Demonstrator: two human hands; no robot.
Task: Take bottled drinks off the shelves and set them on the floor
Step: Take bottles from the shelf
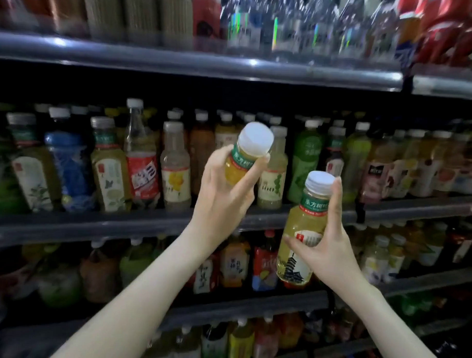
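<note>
Curling tight, the left hand [223, 190] grips a tilted yellow bottle [245, 159], the right hand [331, 249] a greenish bottle [303, 224].

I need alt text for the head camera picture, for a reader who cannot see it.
The left hand grips a tilted white-capped bottle; the right hand holds a similar bottle nearly upright, before crowded drink shelves.

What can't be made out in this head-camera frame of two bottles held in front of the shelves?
1. Floor: outside the head view, so no set-down spot shows.
2. Left-hand bottle: lower body and label hidden behind the left hand.
3. Right-hand bottle: its right side covered by the right hand.
4. Top-shelf bottles: blurred, labels unreadable.
5. Bottom-row bottles: cut off by the lower edge and arms.
</note>
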